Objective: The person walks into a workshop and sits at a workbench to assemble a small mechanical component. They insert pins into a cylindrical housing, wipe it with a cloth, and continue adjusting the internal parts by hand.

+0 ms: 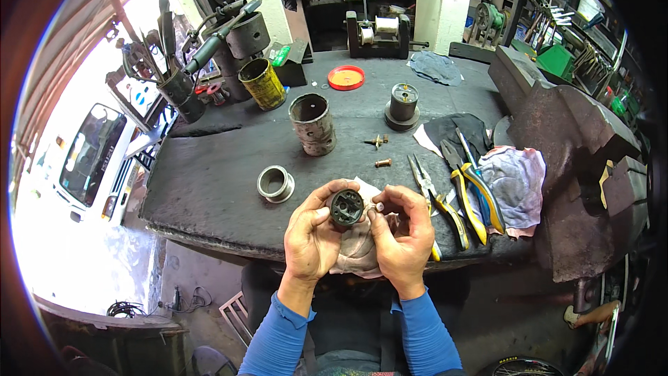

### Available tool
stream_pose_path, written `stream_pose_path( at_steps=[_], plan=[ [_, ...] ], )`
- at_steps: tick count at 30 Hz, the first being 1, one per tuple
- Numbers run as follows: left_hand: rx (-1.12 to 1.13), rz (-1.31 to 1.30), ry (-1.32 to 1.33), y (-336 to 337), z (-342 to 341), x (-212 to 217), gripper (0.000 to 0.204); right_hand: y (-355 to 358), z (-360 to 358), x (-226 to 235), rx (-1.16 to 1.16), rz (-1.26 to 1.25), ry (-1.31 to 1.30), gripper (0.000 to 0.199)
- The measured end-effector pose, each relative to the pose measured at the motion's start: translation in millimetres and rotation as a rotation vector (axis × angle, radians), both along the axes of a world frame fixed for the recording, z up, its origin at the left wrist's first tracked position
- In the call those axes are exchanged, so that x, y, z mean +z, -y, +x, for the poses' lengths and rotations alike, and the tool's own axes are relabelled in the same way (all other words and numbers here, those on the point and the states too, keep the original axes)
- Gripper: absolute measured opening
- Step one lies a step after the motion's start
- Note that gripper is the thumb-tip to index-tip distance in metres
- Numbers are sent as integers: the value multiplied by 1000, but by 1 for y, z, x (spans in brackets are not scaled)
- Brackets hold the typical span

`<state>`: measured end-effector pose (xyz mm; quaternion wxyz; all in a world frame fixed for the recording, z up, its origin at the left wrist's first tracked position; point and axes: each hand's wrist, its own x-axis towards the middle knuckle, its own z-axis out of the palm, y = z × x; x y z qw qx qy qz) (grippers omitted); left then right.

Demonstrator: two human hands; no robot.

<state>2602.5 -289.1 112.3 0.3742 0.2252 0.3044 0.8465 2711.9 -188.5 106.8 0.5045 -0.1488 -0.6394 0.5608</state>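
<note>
Above the dark, flat-topped table's (202, 174) near edge, the left hand (308, 240) grips a black, round, metal-looking part (346, 207) while the right hand (403, 237) pinches a small, silvery, rounded piece (377, 207) just beside it, seemingly mid-fitting or inspection, which calls for steady alignment next.

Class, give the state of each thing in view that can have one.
Left hand: gripping black round part
Right hand: pinching small shiny piece
Yellow can: standing, open-topped
Gray cylinder: standing, open-topped
Red lid: lying flat
Pliers: lying down
Pink cloth: rumpled
</note>
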Motion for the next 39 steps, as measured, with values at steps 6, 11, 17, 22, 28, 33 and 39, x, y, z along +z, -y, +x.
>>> stream_pose_path(
  at_steps=[6,11,17,22,28,33,39],
  plan=[
    [-40,9,-47,-2,-2,0,59,-1,1,-1,42,-53,-10,38],
    [-21,-47,-55,3,-2,0,64,1,3,2,92,-122,-3,37],
    [-105,27,-5,2,-7,0,59,-3,0,2,68,-77,-21,35],
    [-105,46,16,2,-6,3,57,-3,-3,0,97,-81,-117,30],
    [-71,20,-14,4,-9,-8,61,-1,-4,4,78,102,-90,22],
    [-91,-7,-50,4,-6,-5,62,-3,-4,-2,23,86,-46,22],
    [-94,-10,-54,2,-6,-1,64,-9,0,4,2,178,34,23]
  ],
)
